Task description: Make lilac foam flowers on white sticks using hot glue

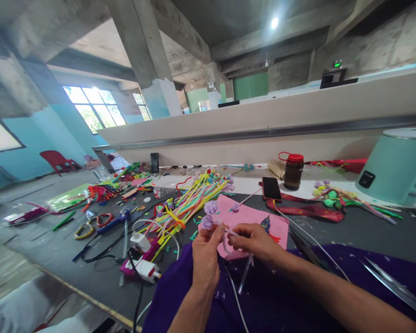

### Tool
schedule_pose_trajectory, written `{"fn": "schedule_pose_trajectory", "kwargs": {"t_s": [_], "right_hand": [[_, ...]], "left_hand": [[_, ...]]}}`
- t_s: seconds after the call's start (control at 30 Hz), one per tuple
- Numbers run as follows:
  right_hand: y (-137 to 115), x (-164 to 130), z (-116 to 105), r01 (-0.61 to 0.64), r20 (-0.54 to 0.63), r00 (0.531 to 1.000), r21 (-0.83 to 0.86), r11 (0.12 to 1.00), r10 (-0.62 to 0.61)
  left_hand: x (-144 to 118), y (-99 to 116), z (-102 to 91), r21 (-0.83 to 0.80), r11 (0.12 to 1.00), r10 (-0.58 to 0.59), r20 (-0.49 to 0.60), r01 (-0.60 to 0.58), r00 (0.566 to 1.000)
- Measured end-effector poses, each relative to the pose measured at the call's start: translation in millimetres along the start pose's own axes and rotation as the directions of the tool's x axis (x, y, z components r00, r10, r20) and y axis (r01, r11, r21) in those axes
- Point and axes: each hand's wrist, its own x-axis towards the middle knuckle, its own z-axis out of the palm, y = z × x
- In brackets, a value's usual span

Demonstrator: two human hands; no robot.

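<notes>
— What is in those hands?

— A small purple flower [207, 222] made of fuzzy craft wire, with a pale stem running off to the right. The left hand [204, 259] has its fingers pinched on the stem just under the bloom. The right hand [253, 240] has its fingers pinched on the same stem further along.

— Where is it, exactly?

— Held up just over the near edge of the dark counter [72, 259], above a purple cloth [270, 300] in the lap and in front of a pink sheet [253, 217].

— How does the flower look?

— Soft and rounded, lilac, about fingertip-sized against the thumb. A second purple bloom [211, 206] lies on the pink sheet just behind it.

— Anything else close by?

— A heap of coloured fuzzy sticks [190, 199] to the left, a phone [272, 188] and a red-capped jar [293, 172] further back.
</notes>
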Motion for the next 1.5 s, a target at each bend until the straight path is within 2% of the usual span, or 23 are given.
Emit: {"fn": "schedule_pose_trajectory", "kwargs": {"t_s": [0.1,0.2,0.33,0.53,0.67,0.77,0.87,1.0,1.07,1.1,1.13,1.17,1.27,1.37,1.5], "right_hand": [[-1,0,-1,-0.036,0.019,0.999,0.050,0.998,0.035],[-2,-2,0,-0.084,0.054,0.995,0.098,0.992,0.079],[-4,-3,1,-0.075,0.024,0.997,0.105,0.992,0.072],[-6,-2,0,-0.027,-0.042,0.999,0.079,0.997,0.030],[-1,-1,0,0.003,-0.040,0.999,0.057,0.998,-0.001],[2,0,-1,0.025,-0.016,1.000,0.014,1.000,-0.025],[-5,1,-10,0.079,-0.031,0.996,-0.099,0.992,-0.083],[-31,6,-44,0.055,-0.182,0.977,-0.282,0.958,-0.109],[-42,16,-65,0.014,-0.174,0.979,-0.480,0.877,-0.111],[-45,23,-75,0.007,-0.139,0.982,-0.645,0.764,-0.126],[-45,31,-82,0.001,-0.087,0.989,-0.805,0.593,-0.119],[-43,40,-88,-0.011,-0.073,0.992,-0.857,0.515,-0.101],[-24,69,-94,-0.057,-0.090,0.992,-0.942,0.332,-0.083],[4,91,-88,-0.071,-0.082,0.995,-0.982,0.173,-0.059],[31,108,-78,-0.005,-0.008,0.999,-0.998,0.067,-0.045]], "left_hand": [[0,5,0.0,-0.033,0.999,-0.030,0.003,0.030,1.000],[1,7,-0.7,-0.051,0.990,-0.127,0.057,0.130,0.990],[3,5,-2.6,-0.066,0.973,-0.214,0.092,0.220,0.972],[2,3,-1.9,-0.051,0.969,-0.235,0.108,0.241,0.966],[1,3,-2.2,-0.053,0.972,-0.227,0.054,0.229,0.972],[4,3,-3.9,-0.034,0.979,-0.198,0.052,0.200,0.979],[8,4,-6.5,-0.055,0.984,-0.165,0.036,0.166,0.986],[13,5,-9.3,-0.110,0.975,-0.192,0.004,0.191,0.981],[12,4,-9.5,-0.118,0.971,-0.205,0.021,0.207,0.978],[11,4,-9.3,-0.113,0.970,-0.210,0.038,0.213,0.977],[10,4,-9.1,-0.103,0.969,-0.218,0.053,0.223,0.974],[9,3,-8.9,-0.093,0.968,-0.226,0.067,0.232,0.972],[9,1,-9.6,-0.077,0.965,-0.246,0.077,0.251,0.966],[11,-2,-11.0,-0.073,0.960,-0.264,0.072,0.269,0.962],[12,-4,-11.9,-0.076,0.956,-0.276,0.105,0.285,0.955]]}}
